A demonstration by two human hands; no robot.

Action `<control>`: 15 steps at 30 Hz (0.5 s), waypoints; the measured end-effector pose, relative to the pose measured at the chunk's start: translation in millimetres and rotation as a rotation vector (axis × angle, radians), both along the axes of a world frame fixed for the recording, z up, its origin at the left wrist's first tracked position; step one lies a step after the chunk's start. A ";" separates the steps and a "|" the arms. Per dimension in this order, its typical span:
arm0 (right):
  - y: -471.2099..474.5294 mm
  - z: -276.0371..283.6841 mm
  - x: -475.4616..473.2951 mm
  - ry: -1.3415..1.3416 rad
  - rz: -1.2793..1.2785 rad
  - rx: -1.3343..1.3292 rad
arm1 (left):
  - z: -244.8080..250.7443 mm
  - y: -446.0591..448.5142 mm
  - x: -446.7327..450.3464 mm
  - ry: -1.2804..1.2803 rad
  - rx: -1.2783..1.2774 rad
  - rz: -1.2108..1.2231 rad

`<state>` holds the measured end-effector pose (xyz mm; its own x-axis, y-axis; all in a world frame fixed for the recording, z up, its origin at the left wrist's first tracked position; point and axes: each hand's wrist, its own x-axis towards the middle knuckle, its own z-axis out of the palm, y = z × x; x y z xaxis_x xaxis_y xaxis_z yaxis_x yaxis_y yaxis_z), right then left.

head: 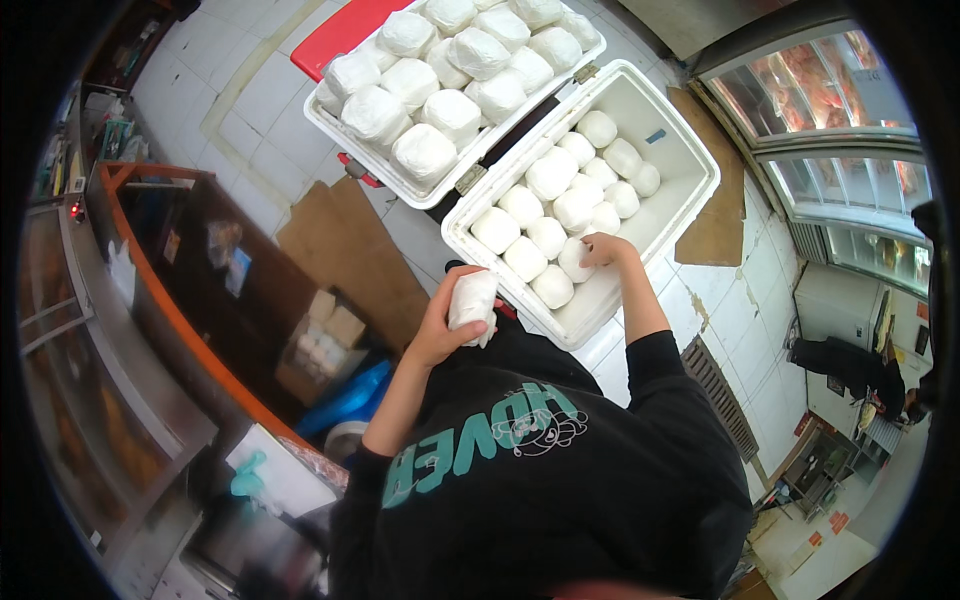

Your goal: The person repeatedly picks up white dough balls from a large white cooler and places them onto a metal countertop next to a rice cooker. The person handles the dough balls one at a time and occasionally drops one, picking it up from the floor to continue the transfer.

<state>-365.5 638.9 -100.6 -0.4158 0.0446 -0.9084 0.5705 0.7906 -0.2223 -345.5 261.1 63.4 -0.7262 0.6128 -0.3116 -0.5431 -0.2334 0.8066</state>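
Note:
My left hand point(442, 319) is wrapped around a white paper-wrapped bundle point(474, 301), held up just outside the near wall of a white cooler box point(675, 217). Inside that box, my right hand point(611, 250) has its fingers on the right side of another rounded white bundle point(575, 259), close to the near right wall. Several more white bundles point(551, 172) lie on the box floor and stacked toward the middle. The opened, hinged lid point(427, 196) lies to the left, heaped with several larger wrapped bundles point(424, 154).
Flattened cardboard point(352, 247) lies on the tiled floor point(255, 127) left of the box, and more cardboard point(709, 180) lies right of it. Glass-door refrigerators point(840, 142) stand at right. A carton with white items point(322, 349) sits at left. A floor drain grate point(720, 397) and another person point(847, 364) appear at right.

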 end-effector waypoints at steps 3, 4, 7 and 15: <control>-1.8 -6.9 1.7 0.130 0.283 -0.178 | -3.4 17.9 -9.9 -0.031 -0.007 -0.060; -4.0 -4.9 2.0 0.032 0.231 -0.224 | -6.0 23.0 -12.3 -0.055 -0.024 -0.062; -20.8 18.3 1.5 0.053 0.304 0.005 | -16.0 47.8 -15.3 0.234 -0.349 -0.070; -55.4 133.7 11.5 0.320 -0.601 -0.500 | -10.5 126.7 -17.1 0.790 -0.435 0.021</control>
